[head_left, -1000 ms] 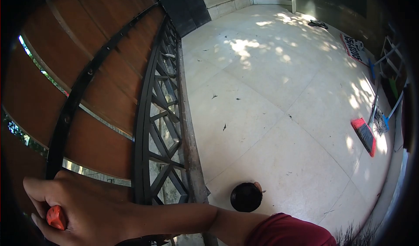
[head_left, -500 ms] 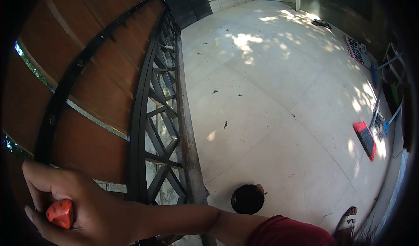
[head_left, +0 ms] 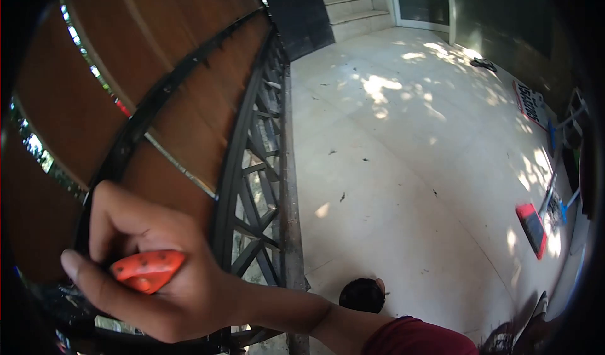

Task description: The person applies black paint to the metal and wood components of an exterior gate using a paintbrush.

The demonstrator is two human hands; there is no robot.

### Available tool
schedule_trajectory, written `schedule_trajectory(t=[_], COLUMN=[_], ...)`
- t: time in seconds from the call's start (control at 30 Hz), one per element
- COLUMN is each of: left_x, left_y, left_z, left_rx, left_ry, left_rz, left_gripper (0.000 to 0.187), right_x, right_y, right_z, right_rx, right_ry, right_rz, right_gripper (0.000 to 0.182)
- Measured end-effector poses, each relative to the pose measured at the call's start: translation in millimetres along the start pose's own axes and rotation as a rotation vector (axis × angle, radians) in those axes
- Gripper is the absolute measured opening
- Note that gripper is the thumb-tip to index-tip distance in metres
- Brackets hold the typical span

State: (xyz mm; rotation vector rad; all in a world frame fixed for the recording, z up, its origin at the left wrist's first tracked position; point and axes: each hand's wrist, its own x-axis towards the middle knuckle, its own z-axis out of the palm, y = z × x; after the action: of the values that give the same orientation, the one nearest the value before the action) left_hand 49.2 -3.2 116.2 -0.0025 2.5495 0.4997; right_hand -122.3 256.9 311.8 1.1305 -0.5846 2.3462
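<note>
My right hand [head_left: 151, 267] reaches left across the view on a bare forearm below a dark red sleeve [head_left: 419, 339]. Its thumb and bent fingers are closed around an orange-red handle [head_left: 148, 268] marked with several dark spots. What lies beyond the handle is hidden by the hand. Just behind the fingers stands a tall gate of brown panels [head_left: 170, 185] with a black metal frame [head_left: 230, 197]. Below the forearm's far side sits a round black object [head_left: 361, 296] with a small brown piece at its edge. My left hand does not show.
Pale floor tiles [head_left: 391, 210] with scattered leaf bits stretch right of the gate. A red-edged broom head [head_left: 532, 230] lies at the right, with a lettered sign [head_left: 530, 105] and dark footwear [head_left: 484, 64] farther back. Steps [head_left: 359, 11] and a glass door [head_left: 421, 2] stand at the far end.
My right hand has shifted right and slightly up in view, still around the orange-red handle. The whole scene has slid down and right as the camera turned.
</note>
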Motion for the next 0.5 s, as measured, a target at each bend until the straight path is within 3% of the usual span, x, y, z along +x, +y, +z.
schedule_trajectory(t=[0.03, 0.07, 0.13, 0.17, 0.27, 0.3, 0.37, 0.43, 0.5], left_x=[-3.1, -4.6, -10.4, -23.8, -40.3, -51.3, -62.7, -63.9, -63.5], left_y=[3.3, -3.8, -13.0, 46.2, -1.2, -0.8, 6.8, -5.9, -11.1], left_z=[0.8, 1.5, 8.8, -27.9, 1.2, 0.8, -2.0, 6.1, 10.3], left_rx=[0.018, 0.055, 0.134, -0.027, 0.02, -0.019, 0.086, 0.073, 0.068], left_ry=[0.016, 0.032, 0.035, -0.177, 0.015, 0.062, -0.081, -0.059, -0.115], left_rz=[0.017, 0.058, 0.126, -0.12, 0.102, 0.073, -0.076, -0.057, -0.077], left_gripper=[0.059, 0.059, 0.061, 0.062, 0.063, 0.063, 0.066, 0.068, 0.071], right_x=[-1.3, 2.3, -3.0, -3.7, -3.3, -3.4, -10.9, -17.3, -28.0], right_y=[-1.2, 7.6, -6.6, -8.6, -10.6, -9.8, -10.6, -10.5, -9.2], right_z=[0.9, 1.6, 15.2, 26.9, 47.4, 54.5, 62.2, 75.1, 88.3], right_rx=[-0.063, -0.097, -0.101, -0.15, -0.226, -0.216, -0.287, -0.337, -0.31], right_ry=[-0.046, -0.06, 0.03, 0.093, 0.179, 0.152, 0.112, 0.093, 0.256], right_rz=[0.051, -0.092, 0.033, 0.016, 0.019, -0.004, -0.027, -0.029, -0.181], right_gripper=[0.022, 0.022, 0.023, 0.023, 0.024, 0.027, 0.027, 0.027, 0.026])
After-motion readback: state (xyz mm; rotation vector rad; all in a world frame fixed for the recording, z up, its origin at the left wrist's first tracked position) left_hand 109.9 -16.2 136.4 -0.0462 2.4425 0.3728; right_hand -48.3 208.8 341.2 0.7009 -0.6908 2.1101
